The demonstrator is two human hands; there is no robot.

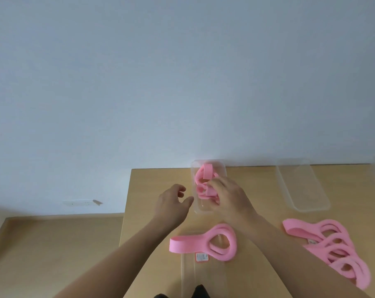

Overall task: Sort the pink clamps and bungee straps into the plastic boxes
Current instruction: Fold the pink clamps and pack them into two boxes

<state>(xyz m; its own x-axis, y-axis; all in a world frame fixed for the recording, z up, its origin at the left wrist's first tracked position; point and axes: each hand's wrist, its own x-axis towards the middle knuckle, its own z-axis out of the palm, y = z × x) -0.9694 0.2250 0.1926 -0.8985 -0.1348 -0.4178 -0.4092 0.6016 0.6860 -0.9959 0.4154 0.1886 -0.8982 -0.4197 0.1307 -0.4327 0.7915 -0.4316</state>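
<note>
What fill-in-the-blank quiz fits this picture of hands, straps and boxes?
The right hand grips straps in a clear ____.
The left hand holds ____.
The loose pile lies on the table's ____ side.
Every strap is coloured ____.
Missing: box; nothing; right; pink.

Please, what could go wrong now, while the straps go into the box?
1. The straps in the box rise above its rim; they may spring out when the right hand lets go.
2. The left hand is beside the box, not gripping it, so the box may slide on the table.
</note>
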